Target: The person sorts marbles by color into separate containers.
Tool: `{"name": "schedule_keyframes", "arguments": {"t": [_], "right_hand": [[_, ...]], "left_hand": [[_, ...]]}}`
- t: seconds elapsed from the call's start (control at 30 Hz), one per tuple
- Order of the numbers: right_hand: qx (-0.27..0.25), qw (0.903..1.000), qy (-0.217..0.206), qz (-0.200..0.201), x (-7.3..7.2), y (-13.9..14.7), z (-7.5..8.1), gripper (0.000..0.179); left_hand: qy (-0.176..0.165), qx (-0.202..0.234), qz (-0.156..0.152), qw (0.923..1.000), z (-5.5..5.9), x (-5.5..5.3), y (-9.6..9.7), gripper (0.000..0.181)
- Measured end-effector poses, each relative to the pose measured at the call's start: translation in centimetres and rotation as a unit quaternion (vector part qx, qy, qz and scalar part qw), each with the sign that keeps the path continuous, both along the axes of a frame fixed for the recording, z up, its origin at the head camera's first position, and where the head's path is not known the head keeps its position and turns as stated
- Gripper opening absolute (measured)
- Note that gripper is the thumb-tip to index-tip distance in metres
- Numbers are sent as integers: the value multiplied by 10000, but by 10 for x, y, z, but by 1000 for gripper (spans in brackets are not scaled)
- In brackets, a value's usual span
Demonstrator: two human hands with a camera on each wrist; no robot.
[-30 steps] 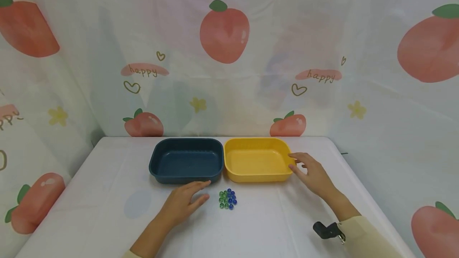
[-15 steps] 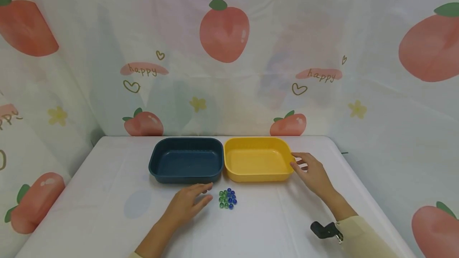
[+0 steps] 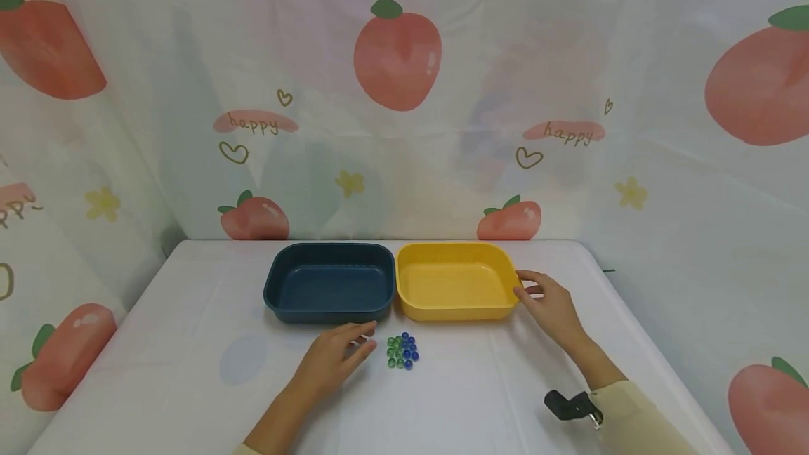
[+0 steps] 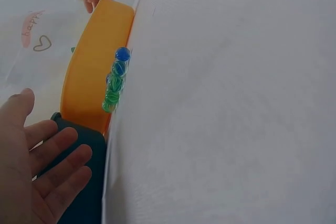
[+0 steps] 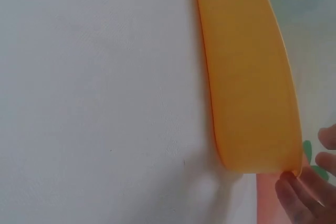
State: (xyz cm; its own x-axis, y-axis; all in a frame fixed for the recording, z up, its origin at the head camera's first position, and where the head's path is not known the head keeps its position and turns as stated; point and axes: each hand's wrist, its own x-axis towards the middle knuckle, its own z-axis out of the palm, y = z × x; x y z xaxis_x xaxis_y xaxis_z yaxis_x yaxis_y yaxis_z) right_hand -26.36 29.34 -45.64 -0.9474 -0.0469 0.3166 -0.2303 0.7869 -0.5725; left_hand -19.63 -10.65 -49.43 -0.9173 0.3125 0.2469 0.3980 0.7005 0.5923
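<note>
Several green marbles and blue marbles lie in a tight cluster on the white cloth. My left hand hovers just left of them, by the front of the dark blue tray. Its fingers are spread and hold nothing, as the left wrist view confirms. At the right end of the yellow tray, my right hand has its fingertips at the outer edge, fingers loosely bent. In the right wrist view, fingers meet the corner of that tray. Both trays have nothing in them.
The two trays stand side by side along the back of the table. Behind them hangs a printed curtain. A black device is strapped near the right sleeve.
My left hand has moved slightly right, toward the marbles, and its fingers bend a little more. My right fingertips have slid from over the yellow tray's rim to its outside. Marbles and trays stay put.
</note>
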Motion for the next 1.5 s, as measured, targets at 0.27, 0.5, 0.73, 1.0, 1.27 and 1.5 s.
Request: {"name": "schedule_keyframes", "arguments": {"t": [0.27,0.5,0.73,1.0,1.27,1.5], "right_hand": [[-90,9999,-30,-114,-2,0,0,40],[-281,9984,-376,-305,-2,0,3,40],[-664,9934,-826,-428,-4,0,5,44],[-1247,9859,-1030,-428,-8,5,-2,50],[-1487,9774,-1391,-560,-11,5,-2,51],[-1961,9628,-1780,-532,-9,1,3,49]], "left_hand": [[-119,51,61,9999,-1,-2,2,40],[-209,144,42,9997,-3,-4,3,40],[-217,246,-10,9995,-4,-6,3,39],[-289,126,120,9994,-3,-6,5,39],[-369,71,208,9991,-4,-9,7,40],[-434,115,223,9987,-5,-12,10,41]]}}
